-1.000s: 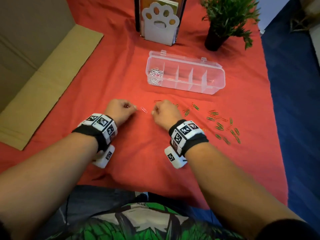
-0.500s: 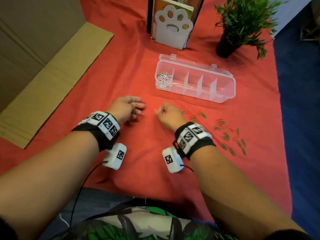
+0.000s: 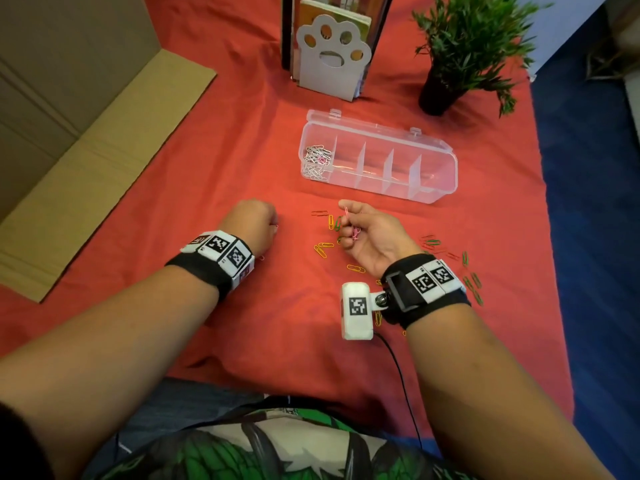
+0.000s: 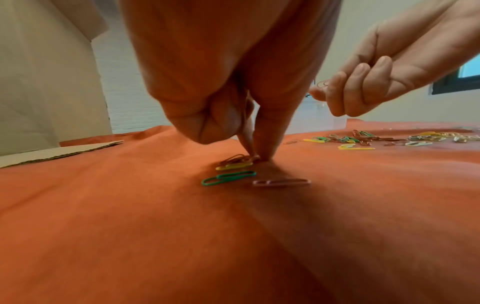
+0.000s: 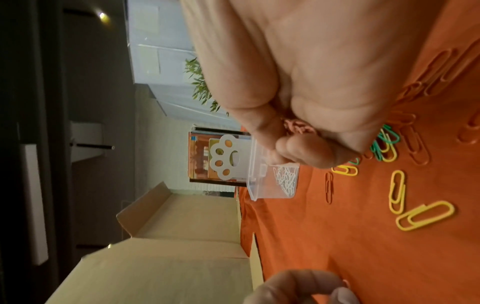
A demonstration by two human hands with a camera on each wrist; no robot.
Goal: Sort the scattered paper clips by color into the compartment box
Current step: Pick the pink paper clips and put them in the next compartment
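- Head view: your right hand (image 3: 372,235) is raised just above the red cloth (image 3: 225,168), palm turned up, its fingers curled round a small bunch of pink clips (image 3: 355,233). The clear compartment box (image 3: 377,157) lies beyond it, lid open, with white clips (image 3: 316,161) (one pink among them) in its leftmost compartment. Your left hand (image 3: 251,221) is knuckles-up on the cloth, to the left of the box. Yellow clips (image 3: 322,249) lie between your hands and green clips (image 3: 467,268) are scattered near your right wrist.
- Left wrist view: thumb and forefinger (image 4: 267,131) come down together onto a small heap of clips (image 4: 237,161) and pinch at it, though whether one is truly held you cannot tell. A green clip (image 4: 228,178) and a pink clip (image 4: 281,182) lie just beside the fingertips, apart from them.
- Right wrist view: the pink bunch sits in the fold of your curled fingers (image 5: 298,148), with the box's white-clip end just past them.
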